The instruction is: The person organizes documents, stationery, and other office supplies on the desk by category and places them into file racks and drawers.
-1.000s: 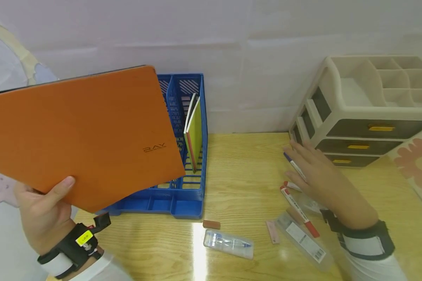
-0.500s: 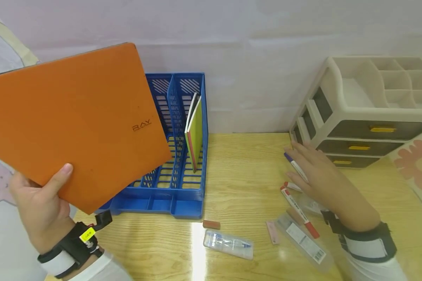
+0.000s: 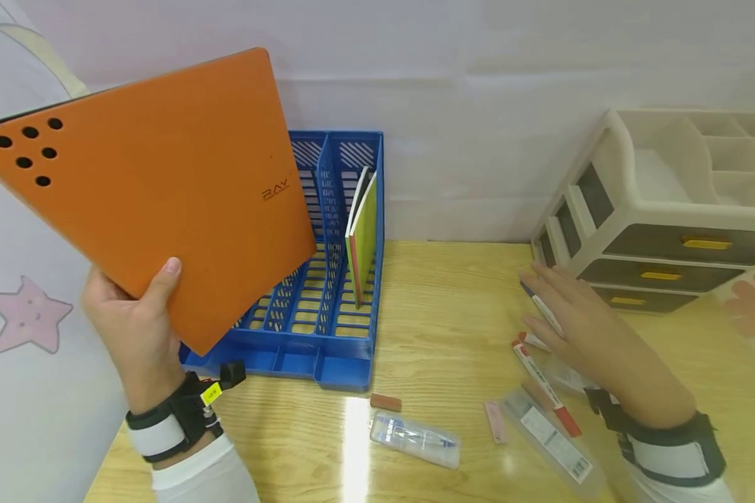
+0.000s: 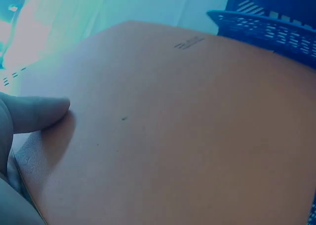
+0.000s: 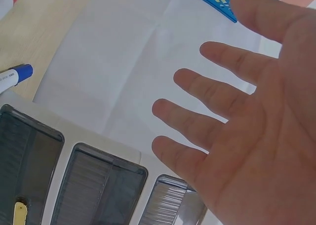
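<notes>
My left hand (image 3: 132,321) grips the lower left edge of a large, flat orange-covered thing (image 3: 195,188) marked RAY, its thumb laid across the cover. Black round spots mark one corner; notebook or folder, I cannot tell. It is held up tilted, hiding the left part of a blue file rack (image 3: 346,374). A green book (image 3: 365,241) and a thin white-edged one stand in the rack's right compartment. In the right wrist view my right hand (image 5: 247,101) has its fingers spread and holds nothing. Below it lie a blue-capped marker (image 3: 546,314) and a red marker (image 3: 544,384).
A white drawer unit (image 3: 623,209) with grey drawers stands at the right rear. Along the table's front lie a brown block (image 3: 386,402), a clear pen case (image 3: 415,439), a pink strip (image 3: 495,423) and a clear labelled sleeve (image 3: 554,440). A white cloth (image 3: 465,140) hangs behind.
My left hand has moved up and to the right with the orange-covered thing, whose spotted corner has come into view. The head view has shifted slightly. The right hand stays over the markers.
</notes>
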A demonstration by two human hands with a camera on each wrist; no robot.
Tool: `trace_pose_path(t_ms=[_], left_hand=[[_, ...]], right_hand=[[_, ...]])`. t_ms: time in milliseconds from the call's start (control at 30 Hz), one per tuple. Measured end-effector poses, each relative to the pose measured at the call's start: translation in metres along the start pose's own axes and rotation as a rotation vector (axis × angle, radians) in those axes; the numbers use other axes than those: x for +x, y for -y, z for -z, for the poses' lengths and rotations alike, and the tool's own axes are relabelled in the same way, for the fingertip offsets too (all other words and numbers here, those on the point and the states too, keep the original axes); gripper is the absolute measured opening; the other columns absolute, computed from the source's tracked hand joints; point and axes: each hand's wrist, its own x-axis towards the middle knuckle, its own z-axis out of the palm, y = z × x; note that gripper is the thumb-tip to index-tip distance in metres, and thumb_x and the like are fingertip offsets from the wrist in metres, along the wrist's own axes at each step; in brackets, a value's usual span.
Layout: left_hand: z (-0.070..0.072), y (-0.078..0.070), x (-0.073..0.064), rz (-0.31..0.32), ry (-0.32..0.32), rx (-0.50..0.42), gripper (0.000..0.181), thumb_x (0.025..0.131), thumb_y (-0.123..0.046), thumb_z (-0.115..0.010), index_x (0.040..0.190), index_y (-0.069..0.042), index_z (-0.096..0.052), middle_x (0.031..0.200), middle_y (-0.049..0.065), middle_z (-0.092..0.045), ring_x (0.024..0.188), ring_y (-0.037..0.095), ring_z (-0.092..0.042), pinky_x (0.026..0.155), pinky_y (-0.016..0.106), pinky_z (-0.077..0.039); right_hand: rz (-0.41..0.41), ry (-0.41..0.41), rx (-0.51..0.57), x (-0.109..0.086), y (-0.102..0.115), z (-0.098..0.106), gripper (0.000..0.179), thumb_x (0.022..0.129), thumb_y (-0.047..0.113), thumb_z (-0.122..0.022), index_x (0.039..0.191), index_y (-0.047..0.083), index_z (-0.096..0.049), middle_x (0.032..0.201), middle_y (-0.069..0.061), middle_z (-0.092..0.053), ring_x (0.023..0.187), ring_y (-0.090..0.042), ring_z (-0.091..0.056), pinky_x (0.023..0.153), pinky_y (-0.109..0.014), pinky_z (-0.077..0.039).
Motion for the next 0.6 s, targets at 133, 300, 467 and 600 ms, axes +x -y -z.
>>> trace_pose_path(t_ms=[133, 300, 467, 600], left_hand=[[-0.011, 0.006, -0.004, 0.006, -0.032, 0.042, 0.043, 0.073, 0.009, -0.077, 0.114, 0.007, -0.065, 0.109, 0.025, -0.065, 0.103, 0.036, -0.057, 0.083, 0.039, -0.047], [-0.024, 0.013, -0.01, 0.002, -0.056, 0.079, 0.04, 0.074, 0.007, -0.077, 0.112, 0.004, -0.066, 0.108, 0.025, -0.065, 0.102, 0.036, -0.058, 0.081, 0.038, -0.048], [-0.033, 0.021, -0.014, -0.019, -0.044, 0.134, 0.036, 0.076, 0.009, -0.073, 0.111, 0.002, -0.067, 0.107, 0.023, -0.066, 0.101, 0.037, -0.059, 0.08, 0.037, -0.05], [-0.04, 0.024, -0.018, -0.024, -0.028, 0.116, 0.036, 0.077, 0.011, -0.071, 0.111, 0.002, -0.066, 0.105, 0.021, -0.066, 0.1, 0.036, -0.059, 0.08, 0.037, -0.05]], right_hand=[[0.011, -0.017, -0.001, -0.001, -0.001, -0.001, 0.065, 0.09, 0.023, -0.066, 0.146, 0.002, -0.04, 0.149, -0.029, -0.038, 0.134, -0.05, -0.033, 0.102, -0.072, -0.032], [0.029, -0.018, 0.008, -0.001, 0.0, -0.002, 0.066, 0.09, 0.022, -0.067, 0.146, 0.0, -0.04, 0.149, -0.029, -0.038, 0.134, -0.05, -0.032, 0.103, -0.07, -0.032], [0.041, -0.021, 0.02, -0.001, 0.0, -0.002, 0.064, 0.09, 0.021, -0.067, 0.144, -0.001, -0.041, 0.149, -0.03, -0.038, 0.135, -0.05, -0.032, 0.105, -0.069, -0.03], [0.051, -0.033, 0.025, 0.0, -0.001, -0.002, 0.065, 0.088, 0.019, -0.068, 0.144, -0.002, -0.042, 0.147, -0.03, -0.04, 0.133, -0.05, -0.034, 0.104, -0.068, -0.032]])
